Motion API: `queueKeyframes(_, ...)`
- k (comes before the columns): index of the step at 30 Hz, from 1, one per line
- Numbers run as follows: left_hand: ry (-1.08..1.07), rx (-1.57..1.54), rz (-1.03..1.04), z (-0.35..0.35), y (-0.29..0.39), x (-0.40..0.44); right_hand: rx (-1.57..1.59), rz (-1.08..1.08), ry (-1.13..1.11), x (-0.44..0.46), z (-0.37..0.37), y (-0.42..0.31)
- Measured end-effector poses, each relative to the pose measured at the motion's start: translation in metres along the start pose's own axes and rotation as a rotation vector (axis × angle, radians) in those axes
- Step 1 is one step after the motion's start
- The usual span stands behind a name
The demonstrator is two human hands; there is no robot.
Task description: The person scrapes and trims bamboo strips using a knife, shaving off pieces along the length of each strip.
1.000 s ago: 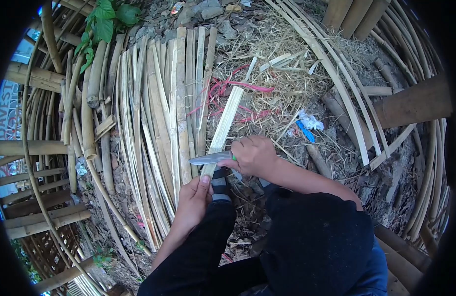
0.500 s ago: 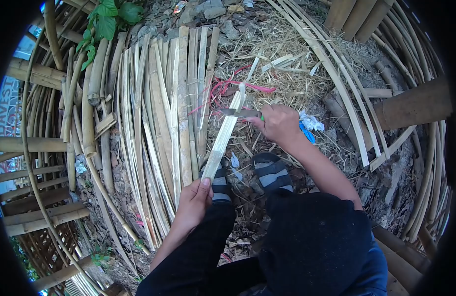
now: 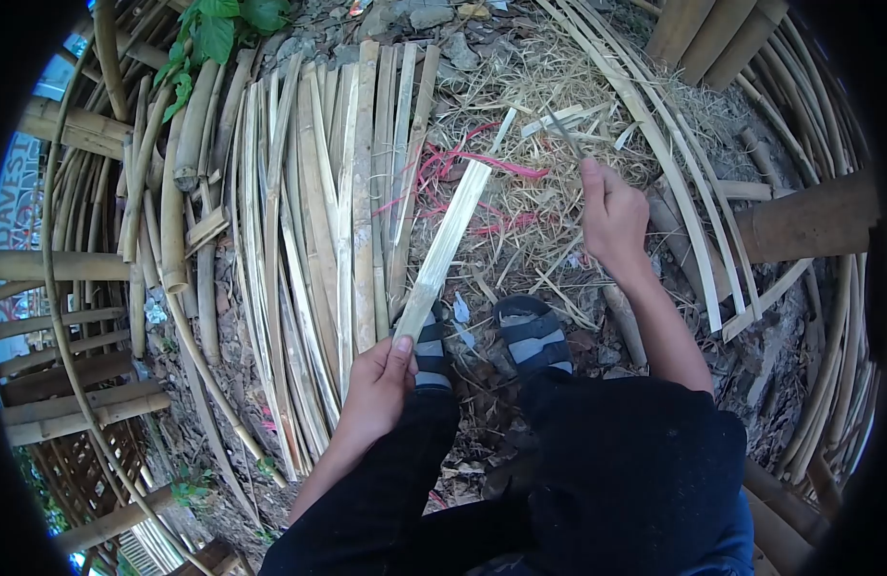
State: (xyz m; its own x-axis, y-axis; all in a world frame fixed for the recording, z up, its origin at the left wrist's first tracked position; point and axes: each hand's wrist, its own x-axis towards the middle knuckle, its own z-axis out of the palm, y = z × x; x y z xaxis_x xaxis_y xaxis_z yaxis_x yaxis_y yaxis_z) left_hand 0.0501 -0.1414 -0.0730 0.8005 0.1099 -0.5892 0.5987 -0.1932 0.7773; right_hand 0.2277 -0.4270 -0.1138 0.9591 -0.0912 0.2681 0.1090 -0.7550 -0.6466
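Observation:
A pale split bamboo strip (image 3: 448, 240) slants up and away from my left hand (image 3: 378, 389), whose thumb and fingers are closed on its lower end. My right hand (image 3: 616, 216) is wrapped round the handle of a knife (image 3: 564, 131), up and to the right of the strip. The knife's blade points up and left over the shavings and is apart from the strip. Its handle is mostly hidden in my fist. Left of the strip, many long bamboo slats (image 3: 364, 192) lie side by side.
Dry shavings (image 3: 549, 206) and pink string (image 3: 501, 166) lie ahead. My sandalled feet (image 3: 533, 334) are below. Long curved strips (image 3: 669, 158) and thick bamboo poles (image 3: 808, 216) are at the right. A bamboo frame (image 3: 64, 266) stands at the left, with a leafy plant (image 3: 216, 38) at the upper left.
The knife went up along the strip, then off it to the upper right with my right hand. My left hand has kept its hold on the strip. The view has shifted slightly.

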Motion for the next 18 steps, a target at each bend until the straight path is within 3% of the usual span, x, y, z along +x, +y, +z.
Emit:
queueKeyframes(5,0.083,0.017,0.082,0.005,-0.004,0.005,0.233,-0.641,-0.185,-0.078,0.037,-0.061)
queueKeyframes(8,0.093,0.064,0.096,0.007,-0.006,0.006,0.135,-0.692,-0.205,-0.1,0.066,-0.066)
queueKeyframes(15,0.091,0.156,0.08,0.008,-0.001,0.004,0.056,-0.682,-0.173,-0.102,0.077,-0.055)
queueKeyframes(17,0.095,0.187,0.057,0.006,0.0,0.0,-0.163,-0.183,-0.29,-0.081,0.072,-0.05)
queueKeyframes(18,0.071,0.193,0.035,0.005,-0.002,-0.002,-0.2,-0.114,-0.249,-0.058,0.069,-0.035)
